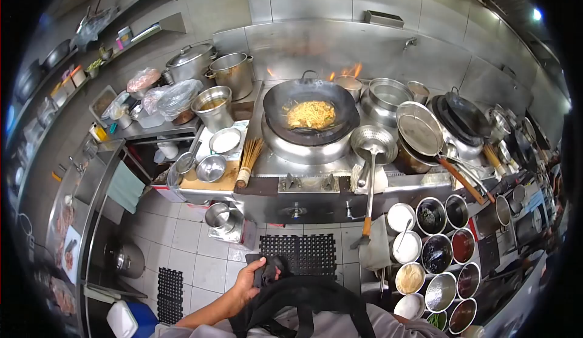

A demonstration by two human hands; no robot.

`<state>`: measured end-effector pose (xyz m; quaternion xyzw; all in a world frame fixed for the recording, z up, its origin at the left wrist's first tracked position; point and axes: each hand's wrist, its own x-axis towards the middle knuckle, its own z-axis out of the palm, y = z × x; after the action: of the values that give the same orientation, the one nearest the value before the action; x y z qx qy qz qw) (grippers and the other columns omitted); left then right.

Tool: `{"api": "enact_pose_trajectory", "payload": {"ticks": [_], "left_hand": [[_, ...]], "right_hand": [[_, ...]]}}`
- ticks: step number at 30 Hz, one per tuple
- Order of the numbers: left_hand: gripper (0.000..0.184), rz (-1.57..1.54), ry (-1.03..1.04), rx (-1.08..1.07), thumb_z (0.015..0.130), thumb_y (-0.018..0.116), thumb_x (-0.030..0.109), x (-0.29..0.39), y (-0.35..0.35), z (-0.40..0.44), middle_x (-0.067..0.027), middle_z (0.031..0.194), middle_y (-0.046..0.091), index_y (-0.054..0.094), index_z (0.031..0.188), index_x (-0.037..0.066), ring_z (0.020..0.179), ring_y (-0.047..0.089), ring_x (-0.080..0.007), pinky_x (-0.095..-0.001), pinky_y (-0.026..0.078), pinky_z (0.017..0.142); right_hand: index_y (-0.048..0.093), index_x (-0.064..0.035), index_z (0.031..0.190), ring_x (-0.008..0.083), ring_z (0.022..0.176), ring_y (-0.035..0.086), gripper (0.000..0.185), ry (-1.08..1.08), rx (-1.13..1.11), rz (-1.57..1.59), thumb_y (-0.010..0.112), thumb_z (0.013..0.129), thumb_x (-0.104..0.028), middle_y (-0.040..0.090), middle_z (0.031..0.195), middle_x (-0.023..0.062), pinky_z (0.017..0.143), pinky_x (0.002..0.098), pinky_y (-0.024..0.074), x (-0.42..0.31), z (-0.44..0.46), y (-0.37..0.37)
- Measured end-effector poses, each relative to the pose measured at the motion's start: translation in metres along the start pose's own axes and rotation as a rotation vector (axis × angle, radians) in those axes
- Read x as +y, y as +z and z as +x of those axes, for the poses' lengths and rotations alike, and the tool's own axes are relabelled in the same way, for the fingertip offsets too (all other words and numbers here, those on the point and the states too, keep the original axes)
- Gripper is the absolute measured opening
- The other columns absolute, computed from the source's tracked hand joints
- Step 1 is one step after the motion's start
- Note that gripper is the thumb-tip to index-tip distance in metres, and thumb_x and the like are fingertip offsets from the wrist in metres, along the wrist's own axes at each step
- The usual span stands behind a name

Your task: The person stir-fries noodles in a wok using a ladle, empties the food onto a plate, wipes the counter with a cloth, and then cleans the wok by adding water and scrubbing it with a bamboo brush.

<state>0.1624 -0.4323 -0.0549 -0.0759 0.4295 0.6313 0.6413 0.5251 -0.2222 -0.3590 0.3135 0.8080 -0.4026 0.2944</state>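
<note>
At the lower middle my left hand (pixel 248 280) is closed around a bunched black cloth (pixel 267 270), held in front of my body above the floor. My right hand is outside the picture. Ahead, a black wok (pixel 279 101) sits on the burner with yellow noodles (pixel 311 114) in it. Flames (pixel 347 71) rise behind the wok. To its right lies a perforated strainer ladle (pixel 364 136), and a long-handled ladle (pixel 373 180) with a wooden grip rests across it toward me. A bamboo brush (pixel 249 161) stands left of the burner.
Round containers of sauces and seasonings (pixel 437 253) stand in rows at the right. A large sieve (pixel 419 125) rests over a pot beside a second wok (pixel 467 113). Steel pots (pixel 231 74) and bagged items line the left. A black rubber mat (pixel 303 250) covers part of the tiled floor.
</note>
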Motion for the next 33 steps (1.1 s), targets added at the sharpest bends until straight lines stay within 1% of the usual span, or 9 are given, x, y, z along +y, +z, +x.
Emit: {"api": "enact_pose_trajectory", "payload": {"ticks": [10,13,16,19,22,25,27,29,33], "left_hand": [[0.047,0.064,0.007,0.045,0.088,0.057,0.039,-0.015,0.003,-0.038,-0.0189,0.087,0.064,0.058,0.097,-0.007,0.077,0.063,-0.0281,-0.0375,0.054,0.075],[0.047,0.080,0.045,0.026,0.088,0.057,0.039,-0.010,0.001,-0.048,-0.0187,0.086,0.065,0.059,0.097,-0.007,0.077,0.063,-0.0280,-0.0373,0.054,0.074],[0.040,0.025,0.003,-0.013,0.089,0.057,0.035,0.000,-0.002,-0.049,-0.0198,0.084,0.065,0.060,0.094,-0.005,0.074,0.064,-0.0289,-0.0381,0.055,0.072],[0.034,0.031,0.000,-0.060,0.089,0.058,0.030,0.015,-0.009,-0.056,-0.0206,0.083,0.065,0.060,0.093,-0.003,0.073,0.065,-0.0295,-0.0390,0.056,0.072],[0.031,0.108,0.044,-0.084,0.089,0.060,0.027,0.020,-0.021,-0.064,-0.0202,0.083,0.066,0.060,0.093,-0.003,0.073,0.065,-0.0292,-0.0391,0.056,0.071],[0.033,0.141,0.111,-0.070,0.088,0.060,0.029,0.025,-0.045,-0.071,-0.0191,0.082,0.066,0.060,0.093,-0.004,0.073,0.065,-0.0283,-0.0382,0.055,0.070],[0.037,0.106,0.143,-0.039,0.088,0.058,0.032,0.025,-0.066,-0.075,-0.0183,0.082,0.065,0.060,0.094,-0.004,0.072,0.064,-0.0276,-0.0372,0.055,0.069],[0.036,-0.001,0.026,-0.129,0.088,0.058,0.031,0.022,-0.080,-0.079,-0.0186,0.082,0.066,0.060,0.095,-0.005,0.071,0.064,-0.0281,-0.0368,0.055,0.069],[0.035,-0.057,-0.001,-0.064,0.089,0.057,0.030,0.033,-0.090,-0.104,-0.0180,0.082,0.066,0.060,0.094,-0.004,0.069,0.064,-0.0269,-0.0361,0.056,0.068]], "right_hand": [[0.060,-0.0087,0.122,0.0304,0.109,0.059,0.046,-0.013,-0.165,-0.278,0.058,0.085,-0.037,0.060,0.123,0.0153,0.092,0.0396,0.0472,0.017,-0.036,0.051],[0.062,-0.0083,0.117,0.0346,0.105,0.061,0.049,0.164,0.190,-0.093,0.063,0.077,-0.037,0.063,0.114,0.0174,0.091,0.0415,0.0481,0.018,-0.050,0.031],[0.063,-0.0089,0.114,0.0355,0.100,0.063,0.046,0.164,0.421,-0.011,0.063,0.076,-0.036,0.065,0.110,0.0174,0.088,0.0437,0.0497,0.004,-0.063,0.013],[0.065,-0.0087,0.108,0.0362,0.097,0.063,0.042,0.230,0.522,0.149,0.063,0.078,-0.038,0.065,0.108,0.0176,0.084,0.0449,0.0506,-0.018,-0.080,0.022],[0.066,-0.0084,0.103,0.0370,0.093,0.064,0.036,0.205,0.479,0.049,0.063,0.079,-0.035,0.066,0.102,0.0180,0.082,0.0451,0.0511,-0.034,-0.090,0.067],[0.067,-0.0090,0.101,0.0362,0.092,0.064,0.033,0.009,0.290,-0.067,0.061,0.081,-0.034,0.066,0.100,0.0178,0.081,0.0458,0.0509,-0.052,-0.096,0.098],[0.067,-0.0090,0.102,0.0358,0.092,0.064,0.033,-0.019,0.226,-0.084,0.061,0.081,-0.034,0.066,0.102,0.0172,0.082,0.0453,0.0508,-0.062,-0.093,0.103],[0.067,-0.0090,0.102,0.0354,0.093,0.064,0.033,-0.015,0.194,-0.099,0.060,0.081,-0.034,0.065,0.103,0.0167,0.083,0.0448,0.0507,-0.071,-0.091,0.098],[0.067,-0.0091,0.104,0.0346,0.095,0.063,0.034,-0.003,0.174,-0.163,0.060,0.082,-0.034,0.064,0.107,0.0155,0.084,0.0438,0.0505,-0.092,-0.094,0.073]]}}
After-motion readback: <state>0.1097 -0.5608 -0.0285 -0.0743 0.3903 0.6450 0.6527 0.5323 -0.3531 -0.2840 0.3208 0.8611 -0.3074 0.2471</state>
